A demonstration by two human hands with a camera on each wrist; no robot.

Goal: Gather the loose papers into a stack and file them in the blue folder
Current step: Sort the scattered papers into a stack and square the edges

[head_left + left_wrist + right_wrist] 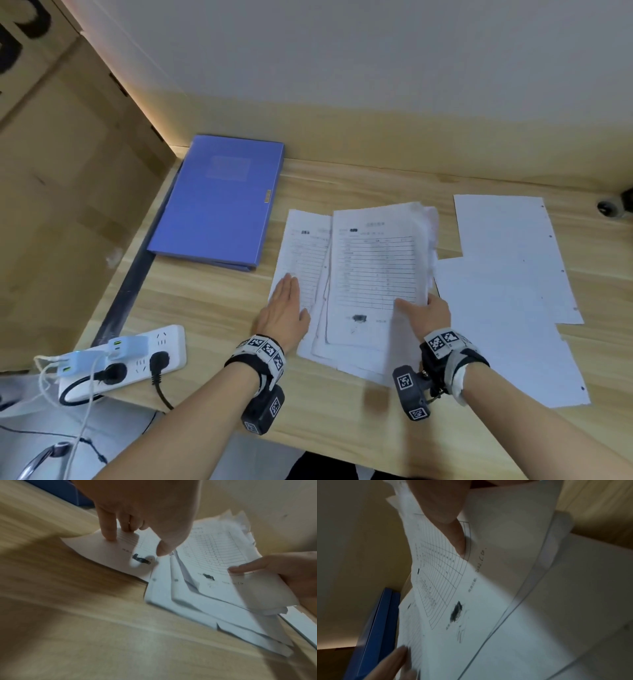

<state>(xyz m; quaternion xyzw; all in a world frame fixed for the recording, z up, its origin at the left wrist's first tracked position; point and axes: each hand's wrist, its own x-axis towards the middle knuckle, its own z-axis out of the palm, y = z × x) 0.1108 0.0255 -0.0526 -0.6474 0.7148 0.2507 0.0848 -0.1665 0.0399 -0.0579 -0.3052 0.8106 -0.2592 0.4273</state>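
A closed blue folder [219,202] lies at the desk's back left, its edge also visible as the blue folder [375,635] in the right wrist view. A bundle of printed sheets [373,270] is held by my right hand [424,311], thumb on top and fingers beneath, lifted slightly at that edge. My left hand [284,308] lies flat with straight fingers on a printed sheet [301,250] beside the bundle. In the left wrist view the fingertips [109,536] touch that sheet [106,550]. Two blank sheets [507,253] lie to the right.
A white power strip [137,356] with plugs and cables sits at the desk's front left edge. A cardboard box wall [68,205] stands on the left. A small dark object [616,204] sits at the far right by the wall.
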